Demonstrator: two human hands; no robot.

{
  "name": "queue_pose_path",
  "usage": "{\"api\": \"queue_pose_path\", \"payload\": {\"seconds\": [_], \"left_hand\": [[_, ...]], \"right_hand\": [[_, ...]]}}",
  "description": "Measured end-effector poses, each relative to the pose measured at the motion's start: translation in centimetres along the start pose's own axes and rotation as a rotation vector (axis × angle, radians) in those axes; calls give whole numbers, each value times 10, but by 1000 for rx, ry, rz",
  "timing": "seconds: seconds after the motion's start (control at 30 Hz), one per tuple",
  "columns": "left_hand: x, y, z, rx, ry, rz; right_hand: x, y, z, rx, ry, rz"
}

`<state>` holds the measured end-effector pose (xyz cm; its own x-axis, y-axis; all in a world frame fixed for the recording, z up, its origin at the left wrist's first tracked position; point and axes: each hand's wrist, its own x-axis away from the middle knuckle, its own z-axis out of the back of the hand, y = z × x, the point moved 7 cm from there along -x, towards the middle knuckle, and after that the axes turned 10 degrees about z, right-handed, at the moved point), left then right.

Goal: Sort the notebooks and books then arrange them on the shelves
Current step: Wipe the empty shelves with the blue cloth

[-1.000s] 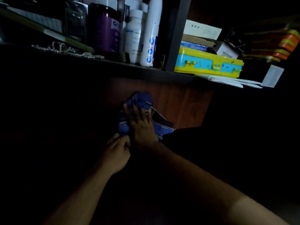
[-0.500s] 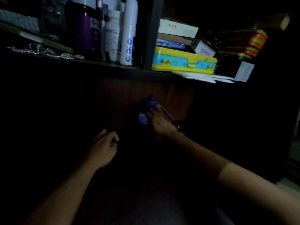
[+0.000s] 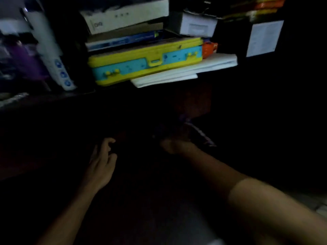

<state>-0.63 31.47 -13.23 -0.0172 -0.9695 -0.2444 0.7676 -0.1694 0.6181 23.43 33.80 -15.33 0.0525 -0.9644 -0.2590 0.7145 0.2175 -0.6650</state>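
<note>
The lower shelf compartment is very dark. My right hand [image 3: 177, 145] reaches into it and lies against a blue striped cloth [image 3: 200, 133]; its fingers are lost in shadow. My left hand [image 3: 102, 160] hovers to the left with loosely curled fingers and holds nothing. On the shelf above, a blue book [image 3: 123, 39] lies flat between a white box [image 3: 123, 16] and a yellow and blue case [image 3: 146, 62]. White folded papers [image 3: 185, 71] stick out from under the case.
A tall white bottle [image 3: 51, 50] and a purple jar [image 3: 26, 62] stand on the upper shelf at the left. A small white box [image 3: 198, 25] and orange and yellow items [image 3: 256, 6] sit at the right. The shelf edge [image 3: 53, 98] overhangs the hands.
My right hand has moved right and deeper into the dark compartment with the cloth. My left hand has let go and drawn away to the left. The view has moved closer to the shelf.
</note>
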Motion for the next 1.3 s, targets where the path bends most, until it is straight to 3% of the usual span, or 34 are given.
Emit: {"api": "queue_pose_path", "payload": {"seconds": [0.03, 0.13, 0.2, 0.3, 0.47, 0.63, 0.7, 0.83, 0.97, 1.17, 1.3], "left_hand": [[7, -1, 5, 11, 13, 50], [40, -4, 14, 139, -7, 165], [89, -1, 27, 209, -26, 185], [160, 0, 42, 180, -93, 171], [255, 16, 56, -6, -199, 130], [309, 18, 76, -49, -327, 191], [307, 9, 94, -98, -297, 227], [272, -52, 144, -405, -175, 352], [238, -112, 151, -614, -208, 487], [217, -142, 129, -664, -277, 467], [219, -137, 132, -658, -260, 468]], "right_hand": [[8, -30, -12, 93, -85, -14], [44, -104, -97, 491, -340, 276], [90, -144, -110, 472, -374, 445], [153, -175, -106, 441, -437, 540], [247, -189, -80, 448, -557, 515], [282, -196, -57, 481, -534, 559], [278, -197, -52, 502, -548, 606], [242, -182, -62, 447, -516, 654], [164, -170, -90, 414, -420, 647], [6, -161, -149, 446, -388, 559], [8, -191, -165, 398, -410, 545]]}}
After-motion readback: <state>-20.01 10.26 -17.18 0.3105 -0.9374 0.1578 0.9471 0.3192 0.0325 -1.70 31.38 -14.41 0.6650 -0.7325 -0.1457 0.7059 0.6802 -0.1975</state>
